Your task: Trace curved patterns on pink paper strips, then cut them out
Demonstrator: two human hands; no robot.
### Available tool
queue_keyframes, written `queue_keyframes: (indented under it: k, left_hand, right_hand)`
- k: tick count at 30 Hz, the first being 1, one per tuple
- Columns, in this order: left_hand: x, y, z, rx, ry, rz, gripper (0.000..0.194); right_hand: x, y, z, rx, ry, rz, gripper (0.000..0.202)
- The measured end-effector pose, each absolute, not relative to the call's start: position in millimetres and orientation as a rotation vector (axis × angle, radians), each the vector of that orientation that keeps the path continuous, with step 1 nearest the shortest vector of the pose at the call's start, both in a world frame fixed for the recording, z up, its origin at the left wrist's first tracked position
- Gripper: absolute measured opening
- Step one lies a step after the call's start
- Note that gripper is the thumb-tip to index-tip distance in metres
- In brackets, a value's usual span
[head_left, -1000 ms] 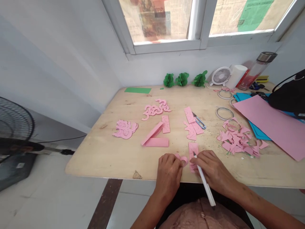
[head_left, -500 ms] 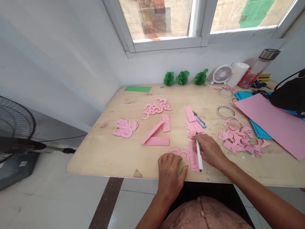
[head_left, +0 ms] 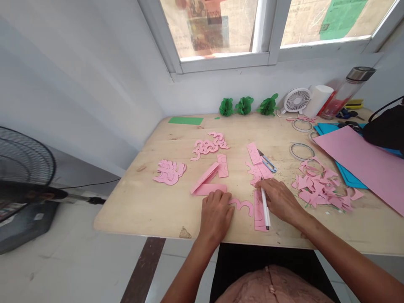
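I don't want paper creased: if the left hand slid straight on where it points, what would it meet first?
Probably the folded pink strip just ahead of the left hand; whether they already touch is unclear.

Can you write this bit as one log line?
left hand: at folded pink paper, contact unclear | right hand: holding white pen over pink strip | farther right: pink scraps

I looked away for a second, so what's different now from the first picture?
The left hand moved left and forward, to the near edge of the folded pink paper, uncovering more of the wavy cutout. The right hand moved away from the person, to the far end of the nearest pink strip, still holding the white pen. The green ornaments and scrap pile stayed put.
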State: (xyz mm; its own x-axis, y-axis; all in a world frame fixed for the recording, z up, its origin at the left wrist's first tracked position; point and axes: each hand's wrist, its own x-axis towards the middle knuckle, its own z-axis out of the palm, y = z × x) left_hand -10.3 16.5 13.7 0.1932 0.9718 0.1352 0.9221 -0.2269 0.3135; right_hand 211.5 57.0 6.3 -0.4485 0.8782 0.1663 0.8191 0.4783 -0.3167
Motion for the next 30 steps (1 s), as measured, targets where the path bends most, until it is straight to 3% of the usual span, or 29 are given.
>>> queue_keyframes:
  k: [7, 11, 15, 24, 30]
  left_hand:
    - [-11.7, 29.1, 21.2, 2.249, 1.822, 0.326, 0.01]
    - [-11.5, 27.6, 20.9, 2.186, 1.834, 0.287, 0.011]
    - [-12.0, 25.3, 19.7, 2.128, 1.828, 0.327, 0.016]
    - [-10.8, 26.4, 21.3, 2.103, 1.79, 0.257, 0.019]
    - [-13.3, 27.0, 19.7, 2.095, 1.743, 0.299, 0.018]
  right_hand:
    - [207.0, 55.9, 11.3, -1.482, -2.371, 0.392, 0.035]
    - [204.9, 50.7, 13.1, -1.507, -2.339, 0.511, 0.025]
    - [207.5, 60.8, 18.6, -1.497, -2.246, 0.63, 0.027]
    - [210.7, 164.5, 40.0, -1.502, -2.183, 0.275, 0.032]
    - [222.3, 124.5, 26.3, -1.504, -2.065, 0.27, 0.014]
